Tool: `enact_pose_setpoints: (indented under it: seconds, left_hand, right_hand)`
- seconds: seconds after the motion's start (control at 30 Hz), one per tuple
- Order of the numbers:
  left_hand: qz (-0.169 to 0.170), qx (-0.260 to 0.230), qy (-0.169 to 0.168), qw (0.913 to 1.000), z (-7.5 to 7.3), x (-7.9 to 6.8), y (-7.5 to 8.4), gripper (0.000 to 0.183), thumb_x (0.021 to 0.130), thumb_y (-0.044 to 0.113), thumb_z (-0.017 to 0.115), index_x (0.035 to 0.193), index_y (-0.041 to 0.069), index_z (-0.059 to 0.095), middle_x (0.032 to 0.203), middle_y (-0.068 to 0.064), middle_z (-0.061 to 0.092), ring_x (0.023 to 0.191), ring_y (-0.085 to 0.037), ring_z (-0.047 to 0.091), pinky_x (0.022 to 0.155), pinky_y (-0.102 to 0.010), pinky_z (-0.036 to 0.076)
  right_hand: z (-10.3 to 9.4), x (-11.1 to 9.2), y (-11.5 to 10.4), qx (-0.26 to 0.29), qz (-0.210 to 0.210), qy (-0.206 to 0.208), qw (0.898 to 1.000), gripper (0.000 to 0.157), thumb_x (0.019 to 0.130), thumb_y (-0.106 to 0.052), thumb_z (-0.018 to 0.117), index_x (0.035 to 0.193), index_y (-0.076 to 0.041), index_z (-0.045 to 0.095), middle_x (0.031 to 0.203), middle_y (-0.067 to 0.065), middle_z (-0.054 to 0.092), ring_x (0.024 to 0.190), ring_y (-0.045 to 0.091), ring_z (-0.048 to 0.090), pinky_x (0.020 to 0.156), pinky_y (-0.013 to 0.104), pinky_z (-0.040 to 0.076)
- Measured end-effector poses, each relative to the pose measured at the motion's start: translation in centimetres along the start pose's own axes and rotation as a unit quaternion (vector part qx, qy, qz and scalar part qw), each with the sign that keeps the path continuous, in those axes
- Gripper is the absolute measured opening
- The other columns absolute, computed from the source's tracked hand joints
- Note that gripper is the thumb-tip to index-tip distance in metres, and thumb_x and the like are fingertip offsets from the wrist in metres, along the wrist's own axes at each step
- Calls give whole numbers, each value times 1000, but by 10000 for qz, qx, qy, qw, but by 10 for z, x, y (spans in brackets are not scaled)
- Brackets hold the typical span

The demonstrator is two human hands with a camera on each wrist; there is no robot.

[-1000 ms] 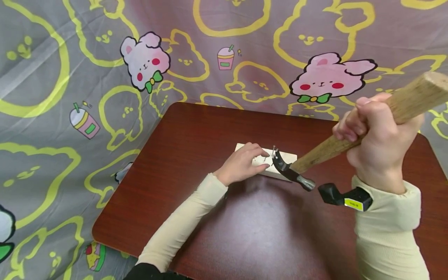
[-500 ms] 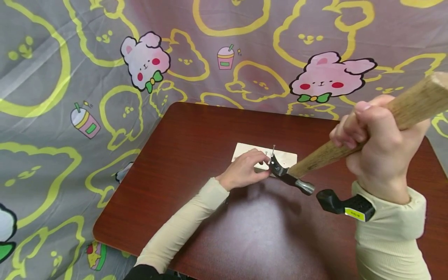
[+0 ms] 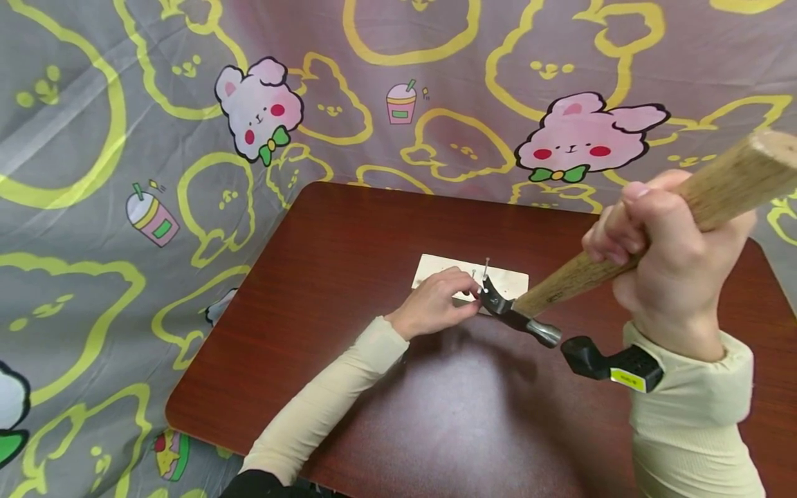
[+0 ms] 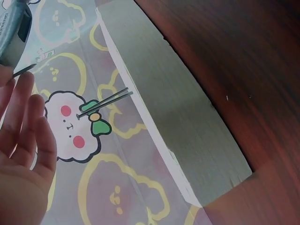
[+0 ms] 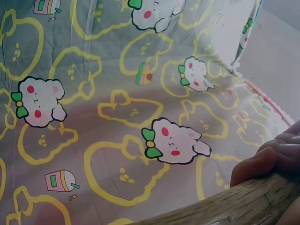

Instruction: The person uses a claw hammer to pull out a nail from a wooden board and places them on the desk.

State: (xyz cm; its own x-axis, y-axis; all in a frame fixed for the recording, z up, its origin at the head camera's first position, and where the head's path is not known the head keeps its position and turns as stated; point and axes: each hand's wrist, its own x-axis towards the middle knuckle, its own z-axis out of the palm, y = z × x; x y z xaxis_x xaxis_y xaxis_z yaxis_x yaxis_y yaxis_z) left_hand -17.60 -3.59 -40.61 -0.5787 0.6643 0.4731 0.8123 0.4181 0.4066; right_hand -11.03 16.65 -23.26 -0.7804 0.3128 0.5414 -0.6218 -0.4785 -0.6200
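Gripping: R hand (image 3: 675, 270) had its fingers clenched round wooden-handled hammer (image 3: 573, 282), head (image 3: 519, 319) beside L hand (image 3: 436, 301), contact unclear. L hand apparently pinched 1 loose nail (image 4: 24, 70), pt. twd. block. Main risk: struck L fingers, b/c head hung so close; 2nd, nail slipping, if pinch was slack. Block (image 3: 510, 282), pale, lay flat on table (image 3: 342, 277), min. 2 nails (image 4: 93, 108) standing in it. Containers: none seen, excl. cups (image 3: 401, 107) printed on backdrop (image 3: 324, 28).
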Motion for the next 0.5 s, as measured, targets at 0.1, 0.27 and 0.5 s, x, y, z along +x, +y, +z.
enact_pose_setpoints:
  seconds: [0.1,0.27,0.5]
  left_hand:
    - [-31,5,-41,10000,0,0,0,4,82,12,68,85,12,69,82,3,69,81,-9,59,75,-22,47]
    - [-166,167,-117,9997,0,0,2,2,84,16,68,84,14,69,81,5,70,79,-13,64,77,-26,49]
    - [70,400,-39,9992,1,-3,1,5,88,17,67,88,12,69,87,5,71,85,-10,65,81,-24,51]
  right_hand:
    - [0,0,0,-30,-23,-3,10000,30,80,16,47,56,6,32,41,4,23,32,16,22,32,31,16]
    - [0,-1,1,-61,-31,-20,10000,30,81,16,47,56,6,32,41,4,23,32,16,22,32,31,16]
    - [0,-1,2,-18,-52,-49,10000,31,80,17,47,56,6,31,41,4,24,32,16,22,32,31,16]
